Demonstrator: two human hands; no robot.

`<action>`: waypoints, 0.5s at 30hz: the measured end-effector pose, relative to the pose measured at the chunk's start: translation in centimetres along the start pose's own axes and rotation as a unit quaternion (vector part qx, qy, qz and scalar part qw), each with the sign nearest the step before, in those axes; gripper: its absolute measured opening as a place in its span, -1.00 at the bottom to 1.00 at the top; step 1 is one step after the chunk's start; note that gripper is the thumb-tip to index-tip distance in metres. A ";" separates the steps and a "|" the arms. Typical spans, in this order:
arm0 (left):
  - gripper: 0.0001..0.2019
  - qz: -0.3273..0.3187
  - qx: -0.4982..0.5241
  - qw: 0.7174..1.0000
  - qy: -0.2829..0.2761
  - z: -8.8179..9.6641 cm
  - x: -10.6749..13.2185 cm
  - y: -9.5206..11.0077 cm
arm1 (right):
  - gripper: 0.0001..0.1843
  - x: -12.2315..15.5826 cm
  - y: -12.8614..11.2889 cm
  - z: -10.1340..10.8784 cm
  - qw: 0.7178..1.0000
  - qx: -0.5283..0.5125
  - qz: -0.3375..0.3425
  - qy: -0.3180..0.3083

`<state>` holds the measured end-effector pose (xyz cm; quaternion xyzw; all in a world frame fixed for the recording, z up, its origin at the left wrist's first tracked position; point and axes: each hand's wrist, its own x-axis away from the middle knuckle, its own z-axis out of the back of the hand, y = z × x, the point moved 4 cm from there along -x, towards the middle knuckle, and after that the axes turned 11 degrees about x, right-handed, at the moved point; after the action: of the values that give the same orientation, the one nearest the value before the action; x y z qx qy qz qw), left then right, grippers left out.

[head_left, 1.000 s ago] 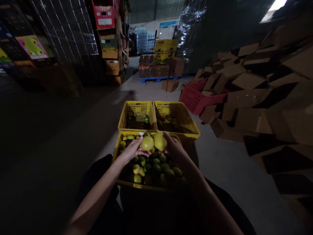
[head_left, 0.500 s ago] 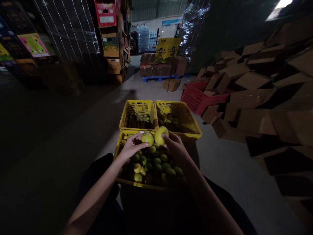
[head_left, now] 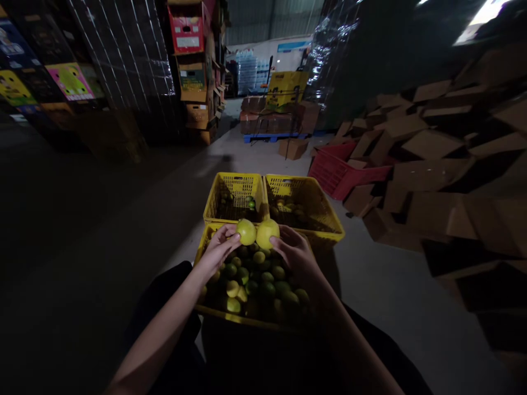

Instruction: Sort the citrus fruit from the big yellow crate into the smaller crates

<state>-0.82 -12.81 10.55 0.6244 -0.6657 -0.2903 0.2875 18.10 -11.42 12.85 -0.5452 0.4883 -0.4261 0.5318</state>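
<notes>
Your left hand (head_left: 220, 249) has its fingers closed around one yellow lemon (head_left: 246, 232), and the fingers of your right hand (head_left: 295, 251) grip a second lemon (head_left: 267, 234) beside it. Both are held above the far part of the front yellow crate (head_left: 230, 315), over many green and yellow citrus fruits (head_left: 267, 291). Grey floor (head_left: 175, 178) extends at the left of the crates. Just beyond the front crate's far edge, the left rear crate (head_left: 256, 185) and the right rear crate (head_left: 323, 216) stand side by side; farther right, a red crate (head_left: 333, 171) and piled cardboard boxes (head_left: 436, 176) limit the room.
</notes>
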 end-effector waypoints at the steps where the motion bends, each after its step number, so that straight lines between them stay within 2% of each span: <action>1: -0.71 0.005 0.005 1.000 0.005 0.1 -0.1 0.0 | -0.57 0.0 0.0 0.0 1.000 -0.003 -0.008 -0.005; 5: -0.67 0.011 0.011 0.999 0.039 0.4 -0.5 -0.2 | -0.54 0.1 0.8 -0.1 0.998 -0.030 -0.047 -0.020; 10: -0.58 -0.008 0.025 0.994 0.106 0.9 -1.1 -1.0 | -0.54 -0.4 2.2 0.0 0.993 -0.093 -0.071 -0.001; 12: -0.56 0.004 0.014 0.994 0.107 0.7 -1.2 -1.3 | -0.56 -0.6 2.6 0.0 0.992 -0.103 -0.078 -0.002; 15: -0.58 0.021 -0.015 0.997 0.073 0.0 -0.8 -1.3 | -0.55 -0.7 2.7 -0.2 0.991 -0.102 -0.089 0.002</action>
<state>0.10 -12.13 9.52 0.6255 -0.6513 -0.2481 0.3508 17.59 -10.65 10.20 -0.6367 0.4797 -0.4212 0.4325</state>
